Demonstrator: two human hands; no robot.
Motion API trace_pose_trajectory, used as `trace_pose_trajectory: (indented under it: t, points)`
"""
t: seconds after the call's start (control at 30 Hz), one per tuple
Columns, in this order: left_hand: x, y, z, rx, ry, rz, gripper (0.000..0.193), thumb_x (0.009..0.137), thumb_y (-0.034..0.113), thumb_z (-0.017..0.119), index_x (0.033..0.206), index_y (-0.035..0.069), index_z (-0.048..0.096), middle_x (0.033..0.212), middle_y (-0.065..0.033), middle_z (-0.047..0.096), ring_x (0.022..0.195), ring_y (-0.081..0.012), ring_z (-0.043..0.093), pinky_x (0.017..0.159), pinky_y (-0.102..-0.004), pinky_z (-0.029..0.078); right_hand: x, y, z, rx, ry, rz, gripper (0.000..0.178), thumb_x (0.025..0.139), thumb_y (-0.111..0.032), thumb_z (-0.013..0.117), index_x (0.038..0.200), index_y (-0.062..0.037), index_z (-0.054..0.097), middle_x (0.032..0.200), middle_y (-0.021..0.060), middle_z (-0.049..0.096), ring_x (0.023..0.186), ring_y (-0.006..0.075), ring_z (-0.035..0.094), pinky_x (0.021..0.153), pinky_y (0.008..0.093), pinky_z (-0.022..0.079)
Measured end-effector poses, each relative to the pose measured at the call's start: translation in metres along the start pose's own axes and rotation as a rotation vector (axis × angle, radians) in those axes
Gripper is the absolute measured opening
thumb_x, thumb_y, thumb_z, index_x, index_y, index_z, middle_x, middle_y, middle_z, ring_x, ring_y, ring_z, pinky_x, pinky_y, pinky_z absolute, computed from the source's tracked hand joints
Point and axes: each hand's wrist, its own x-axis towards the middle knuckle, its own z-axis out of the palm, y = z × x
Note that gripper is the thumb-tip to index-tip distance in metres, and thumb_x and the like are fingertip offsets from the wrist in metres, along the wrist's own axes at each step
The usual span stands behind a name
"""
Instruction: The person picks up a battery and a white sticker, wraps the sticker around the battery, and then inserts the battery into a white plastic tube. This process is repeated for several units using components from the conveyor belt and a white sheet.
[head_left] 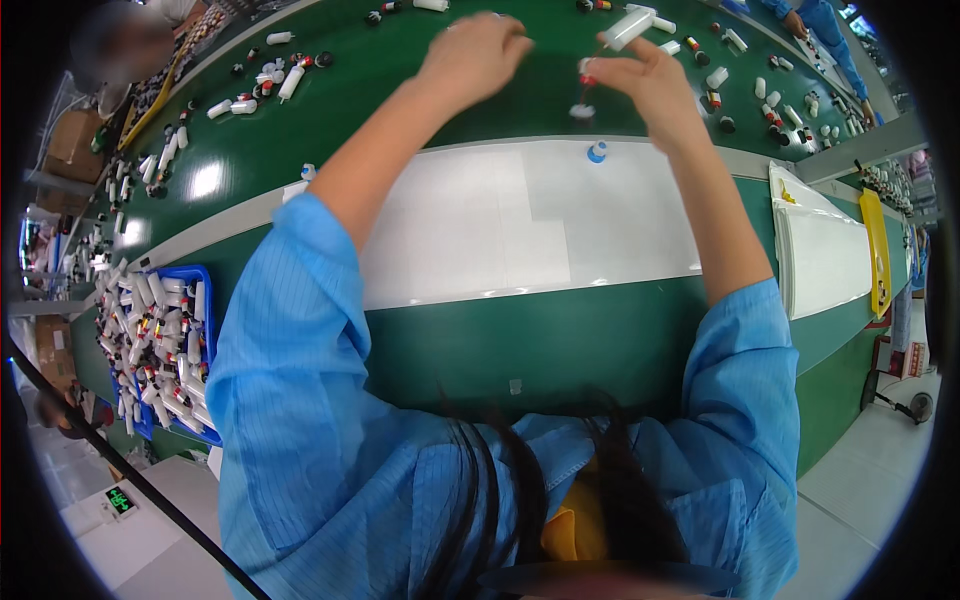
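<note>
My right hand (645, 90) is over the green belt, its fingers closed around a white translucent cylinder (628, 28). By its thumb hangs a small red piece with a whitish end (582, 110), blurred; whether the two are joined I cannot tell. To the left, my left hand (473, 62) hovers over the belt, back of the hand up. Its fingers are bent and smeared by motion, so their grip is hidden. Below the right hand, a small blue-and-white bottle (597, 152) stands at the far edge of a white sheet (470, 230).
Loose white cylinders with red and black ends (292, 82) lie scattered along the green belt (370, 90). A blue crate (208, 300) full of similar pieces stands at my left. White sheets (825, 250) and a yellow strip (875, 255) lie at right. A co-worker's blue sleeve (825, 25) shows far right.
</note>
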Motion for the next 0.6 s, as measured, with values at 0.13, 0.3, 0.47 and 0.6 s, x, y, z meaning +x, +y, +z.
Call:
trace_pose_trajectory:
  t: [0.13,0.3,0.47,0.6]
  points:
    - [0.044,-0.03,0.035,0.351,0.165,0.122,0.056,0.078,0.008,0.049,0.131,0.009,0.033,0.096,-0.0155,0.058,0.088,-0.0305,0.054,0.081,-0.0417,0.041,0.028,0.033,-0.041,-0.527,0.11,0.064,0.061,0.07,-0.024,0.07,0.121,-0.0007,0.046,0.093,0.0091,0.065,0.087,0.0165,0.058,0.083,0.0278,0.041]
    - [0.065,-0.034,0.047,0.538,-0.175,-0.047,0.063,0.074,0.005,0.051,0.133,0.01,0.03,0.089,-0.0163,0.06,0.09,-0.0319,0.055,0.08,-0.0411,0.042,0.007,0.033,-0.025,-0.728,0.293,-0.25,0.044,0.073,-0.016,0.065,0.113,-0.007,0.052,0.085,0.0056,0.065,0.078,0.0159,0.06,0.072,0.0268,0.045]
    - [0.043,-0.019,0.015,0.037,0.048,-0.158,0.064,0.074,0.0,0.048,0.134,0.01,0.028,0.081,-0.017,0.061,0.077,-0.0321,0.059,0.069,-0.0393,0.045,-0.057,0.008,0.001,-0.496,-0.248,-0.273,0.028,0.075,-0.007,0.06,0.103,-0.0064,0.056,0.088,0.007,0.063,0.075,0.0188,0.061,0.066,0.029,0.047]
    - [0.008,-0.048,-0.017,-0.964,0.132,-0.816,0.046,0.075,-0.001,0.045,0.12,0.001,0.041,0.085,-0.0205,0.058,0.078,-0.0322,0.059,0.068,-0.0407,0.047,-0.115,0.006,0.032,-0.792,-0.338,-0.553,0.026,0.067,0.0,0.055,0.093,-0.0005,0.055,0.081,0.0129,0.058,0.082,0.0269,0.056,0.072,0.0361,0.045]
